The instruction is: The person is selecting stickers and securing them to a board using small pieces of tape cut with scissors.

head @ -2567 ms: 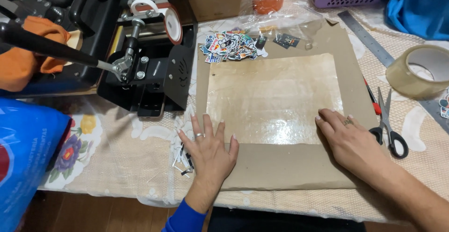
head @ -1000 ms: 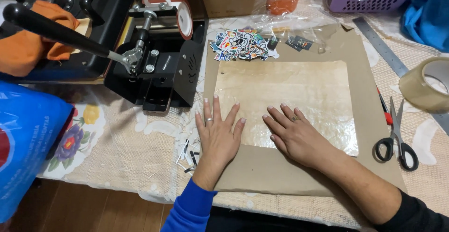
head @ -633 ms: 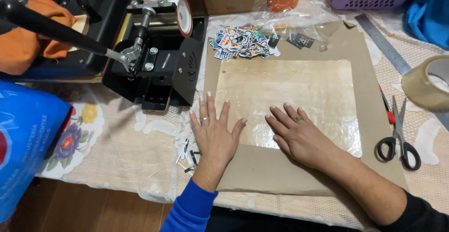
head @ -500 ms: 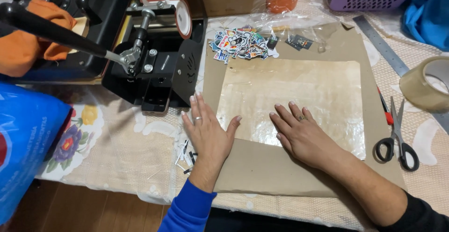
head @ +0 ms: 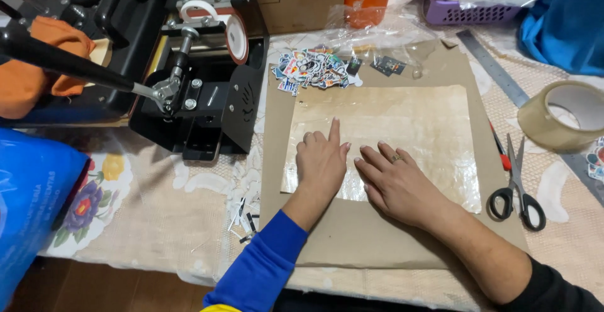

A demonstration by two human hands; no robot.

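A black press machine [head: 195, 98] stood at the left of the tabletop [head: 145, 224]. Beside it lay a brown cardboard sheet [head: 377, 243] bearing a glossy taped panel [head: 402, 129]. The left hand [head: 321, 164] rested on the panel, index finger extended, gripping nothing. The right hand [head: 396, 183] lay flat and open just beside it. Stickers [head: 311, 69] sat heaped above; scissors [head: 519, 186] and a tape roll [head: 560, 113] lay to the right.

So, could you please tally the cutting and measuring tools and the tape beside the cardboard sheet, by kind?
Scissors: 1
Metal ruler: 1
Roll of clear tape: 1
Red-handled tool, partly hidden under the scissors: 1
Total: 4
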